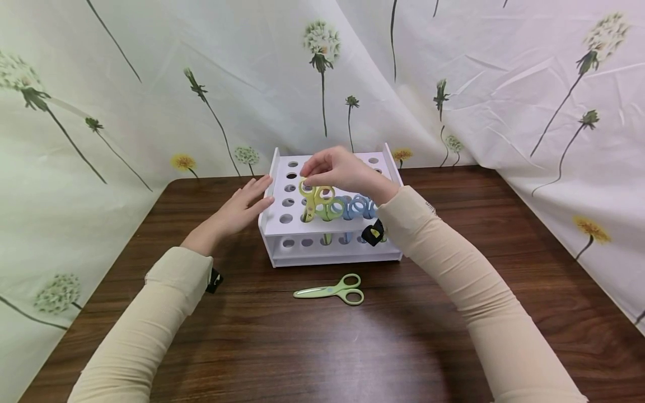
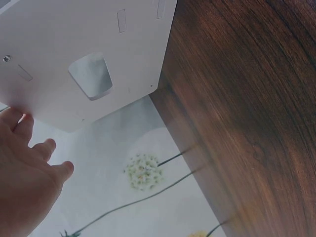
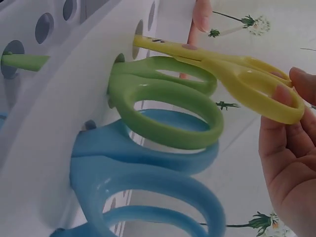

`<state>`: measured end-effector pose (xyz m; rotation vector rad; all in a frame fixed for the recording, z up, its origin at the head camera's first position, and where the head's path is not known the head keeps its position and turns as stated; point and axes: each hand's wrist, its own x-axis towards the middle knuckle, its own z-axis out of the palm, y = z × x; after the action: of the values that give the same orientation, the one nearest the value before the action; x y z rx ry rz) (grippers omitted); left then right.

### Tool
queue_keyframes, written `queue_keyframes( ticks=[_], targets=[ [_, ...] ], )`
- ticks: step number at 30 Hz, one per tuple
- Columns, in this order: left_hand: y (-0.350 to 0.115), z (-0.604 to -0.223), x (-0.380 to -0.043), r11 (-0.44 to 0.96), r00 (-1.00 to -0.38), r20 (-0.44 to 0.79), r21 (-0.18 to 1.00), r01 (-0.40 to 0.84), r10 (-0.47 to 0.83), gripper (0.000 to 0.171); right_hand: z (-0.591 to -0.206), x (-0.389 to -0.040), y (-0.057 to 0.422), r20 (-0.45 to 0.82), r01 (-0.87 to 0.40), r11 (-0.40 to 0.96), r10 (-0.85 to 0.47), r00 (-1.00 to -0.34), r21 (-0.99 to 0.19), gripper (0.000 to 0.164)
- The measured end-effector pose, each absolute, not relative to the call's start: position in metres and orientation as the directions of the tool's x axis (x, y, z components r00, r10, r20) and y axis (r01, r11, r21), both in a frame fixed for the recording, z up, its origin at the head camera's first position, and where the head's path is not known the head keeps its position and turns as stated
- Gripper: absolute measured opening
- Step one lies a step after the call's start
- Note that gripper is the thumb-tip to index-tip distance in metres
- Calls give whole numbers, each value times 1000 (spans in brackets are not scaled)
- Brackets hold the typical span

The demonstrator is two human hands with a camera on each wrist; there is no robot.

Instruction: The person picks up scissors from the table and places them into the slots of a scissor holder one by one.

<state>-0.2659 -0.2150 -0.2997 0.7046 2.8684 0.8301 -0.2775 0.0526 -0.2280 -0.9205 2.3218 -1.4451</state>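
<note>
My right hand pinches yellow scissors by a finger loop. Their blades point down, with the tip end inside a front-row hole of the white rack. Beside them, green scissors stand handle-up in the same row, followed by blue scissors further right. At the rack's left side panel, the extended fingers of my left hand lie along the top edge. Another pair of green scissors lies flat on the table in front of the rack, blades pointing left.
The rack has two tiers of round holes on a dark wooden table. Close behind it hangs a white cloth printed with dandelions, which also runs along both sides of the table.
</note>
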Motion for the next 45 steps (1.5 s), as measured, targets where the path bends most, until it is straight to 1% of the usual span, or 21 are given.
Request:
queue_keyframes(
  ticks=[12, 21, 25, 31, 45],
  targets=[
    [-216, -300, -267, 740, -889, 61, 530, 414, 454, 64, -236, -278, 42, 102, -442, 383, -651, -752, -811, 19],
    [-216, -300, -266, 738, -889, 62, 532, 414, 454, 64, -243, -281, 37, 65, -427, 405, -660, -749, -808, 23],
    [-216, -300, -266, 740, -889, 57, 532, 412, 454, 64, -245, -282, 34, 49, -439, 428, -669, -741, -790, 25],
    [-215, -301, -266, 750, -898, 59, 529, 398, 436, 65, -246, -283, 32, 37, -454, 452, -676, -736, -768, 25],
    [-216, -301, -267, 747, -894, 59, 526, 406, 445, 65, -244, -285, 29, -7, -450, 494, -679, -734, -744, 25]
  ],
)
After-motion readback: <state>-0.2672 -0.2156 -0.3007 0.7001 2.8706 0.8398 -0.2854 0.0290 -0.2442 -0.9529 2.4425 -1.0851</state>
